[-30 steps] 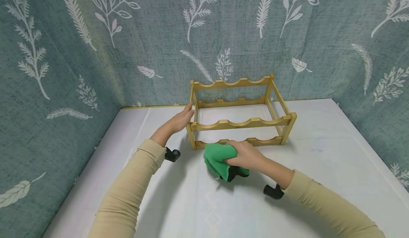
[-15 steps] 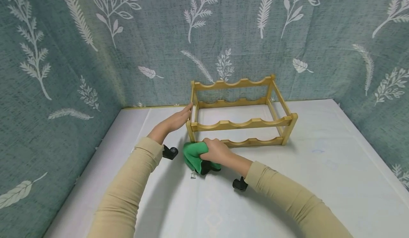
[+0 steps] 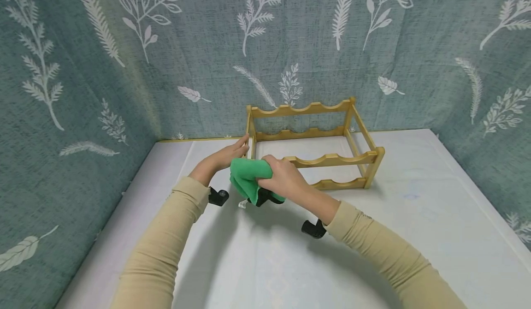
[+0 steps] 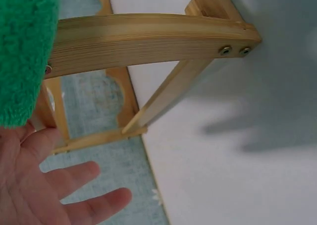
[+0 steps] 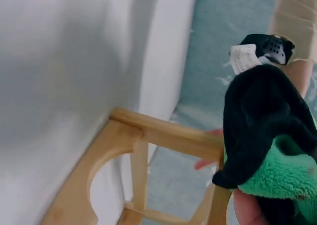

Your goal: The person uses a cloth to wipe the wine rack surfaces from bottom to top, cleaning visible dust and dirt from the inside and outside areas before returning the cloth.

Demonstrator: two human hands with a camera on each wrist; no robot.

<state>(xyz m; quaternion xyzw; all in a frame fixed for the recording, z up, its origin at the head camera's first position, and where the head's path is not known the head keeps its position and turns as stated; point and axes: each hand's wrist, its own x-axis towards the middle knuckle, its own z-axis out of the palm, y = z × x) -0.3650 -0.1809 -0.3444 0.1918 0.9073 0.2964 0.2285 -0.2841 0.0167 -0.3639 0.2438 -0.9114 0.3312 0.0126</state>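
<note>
Raised since the earlier frame, the folded green-and-black plush cloth (image 3: 249,172) hangs pinched by my right hand (image 3: 286,178); beside my left hand (image 3: 224,158), fingers spread, stands the scalloped tan wooden rack (image 3: 325,160).

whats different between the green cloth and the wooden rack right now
The green cloth is fuzzy, with a black part showing, while the wooden rack is smooth, pale wood. The cloth is bunched and folded; the rack is a straight-sided open frame with scalloped rails. The cloth is gripped in the right hand, whereas the rack stands on the white surface. The bunched cloth is also clearly smaller than the rack.
</note>
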